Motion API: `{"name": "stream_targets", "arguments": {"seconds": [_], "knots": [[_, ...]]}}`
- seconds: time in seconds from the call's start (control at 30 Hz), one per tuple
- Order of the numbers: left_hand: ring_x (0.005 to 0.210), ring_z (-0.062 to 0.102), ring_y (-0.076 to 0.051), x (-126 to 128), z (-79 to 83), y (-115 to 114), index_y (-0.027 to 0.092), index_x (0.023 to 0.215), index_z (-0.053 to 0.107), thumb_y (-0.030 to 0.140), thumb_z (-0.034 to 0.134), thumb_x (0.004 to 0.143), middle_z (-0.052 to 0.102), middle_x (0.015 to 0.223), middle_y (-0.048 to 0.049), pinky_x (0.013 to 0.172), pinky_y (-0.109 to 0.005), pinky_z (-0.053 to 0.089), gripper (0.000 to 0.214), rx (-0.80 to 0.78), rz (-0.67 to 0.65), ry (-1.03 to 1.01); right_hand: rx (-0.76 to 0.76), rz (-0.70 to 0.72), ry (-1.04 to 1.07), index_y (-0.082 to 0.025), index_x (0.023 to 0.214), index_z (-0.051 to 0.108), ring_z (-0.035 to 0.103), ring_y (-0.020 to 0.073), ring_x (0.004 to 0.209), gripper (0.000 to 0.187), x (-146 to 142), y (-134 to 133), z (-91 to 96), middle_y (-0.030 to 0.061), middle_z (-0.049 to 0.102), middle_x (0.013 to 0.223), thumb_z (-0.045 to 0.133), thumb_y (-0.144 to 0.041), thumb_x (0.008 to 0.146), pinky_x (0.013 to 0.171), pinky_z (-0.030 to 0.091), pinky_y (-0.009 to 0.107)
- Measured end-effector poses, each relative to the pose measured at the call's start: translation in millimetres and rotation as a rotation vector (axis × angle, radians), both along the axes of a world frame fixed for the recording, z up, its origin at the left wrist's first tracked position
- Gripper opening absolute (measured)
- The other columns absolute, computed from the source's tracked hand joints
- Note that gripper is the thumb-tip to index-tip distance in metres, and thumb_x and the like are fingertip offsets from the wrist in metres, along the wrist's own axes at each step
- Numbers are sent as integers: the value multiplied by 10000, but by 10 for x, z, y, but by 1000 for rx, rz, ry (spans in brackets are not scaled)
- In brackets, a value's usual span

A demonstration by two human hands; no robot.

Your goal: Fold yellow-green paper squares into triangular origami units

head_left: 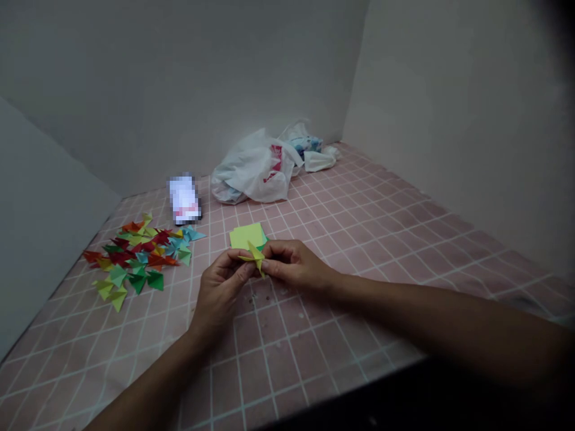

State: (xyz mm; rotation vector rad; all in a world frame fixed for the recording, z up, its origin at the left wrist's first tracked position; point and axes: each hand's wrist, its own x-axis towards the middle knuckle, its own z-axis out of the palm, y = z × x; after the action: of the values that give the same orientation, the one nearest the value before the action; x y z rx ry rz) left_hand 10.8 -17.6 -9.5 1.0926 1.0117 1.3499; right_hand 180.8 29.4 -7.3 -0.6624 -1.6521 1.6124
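Note:
Between my two hands is a yellow origami crane (256, 257) with pointed, folded ends. My left hand (224, 281) pinches it from the left with thumb and fingers. From the right, my right hand (291, 263) grips it the same way. Just behind the hands lies a small stack of square paper sheets (246, 234), yellow-green on top with a green edge showing. To the left, a spread pile of folded paper cranes (135, 248) in red, orange, yellow, green and blue rests on the cloth.
A lit phone (184, 199), its screen blurred, stands behind the pile. White plastic bags (256, 167) and a blue-patterned pack (306, 143) sit near the back wall. The table has a pink checked cloth (359, 215); walls (449, 108) close it in.

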Motion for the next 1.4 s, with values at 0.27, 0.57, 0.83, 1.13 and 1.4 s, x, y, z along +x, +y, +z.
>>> {"name": "stream_targets", "arguments": {"seconds": [0.27,0.57,0.83,1.13,1.4], "knots": [[806,641,-134,-13,-20,13,186,881,679,232,735,823,681,846,-6,801,-264,516,92,-19,-17,40,-21,12,26,-164,725,543,392,79,524,304,1,-16,-8,-40,475,598,540,-390,930,494,281,231],[756,640,-118,37,48,-28,190,877,679,209,775,768,676,820,10,720,-225,524,146,23,68,106,20,-6,-9,-162,703,545,368,80,552,294,-11,-2,-2,-48,449,598,645,-389,860,519,267,238],[755,653,-110,32,55,-61,199,923,680,232,711,848,687,827,13,743,-224,527,89,75,81,169,2,-28,-18,-168,695,528,383,88,562,303,-23,-12,4,-48,451,592,627,-397,867,528,273,240],[808,658,-128,61,64,-76,207,921,668,228,756,798,690,867,4,752,-237,535,153,136,138,231,-1,-8,12,-176,708,511,386,80,531,240,-32,-8,-21,-55,454,578,593,-315,886,502,288,230],[747,630,-128,48,45,-96,213,901,648,207,717,827,668,833,8,702,-246,502,101,191,225,433,-185,33,88,-188,845,540,421,70,463,160,-48,-3,-57,-71,499,575,631,-318,869,452,323,209]]}}
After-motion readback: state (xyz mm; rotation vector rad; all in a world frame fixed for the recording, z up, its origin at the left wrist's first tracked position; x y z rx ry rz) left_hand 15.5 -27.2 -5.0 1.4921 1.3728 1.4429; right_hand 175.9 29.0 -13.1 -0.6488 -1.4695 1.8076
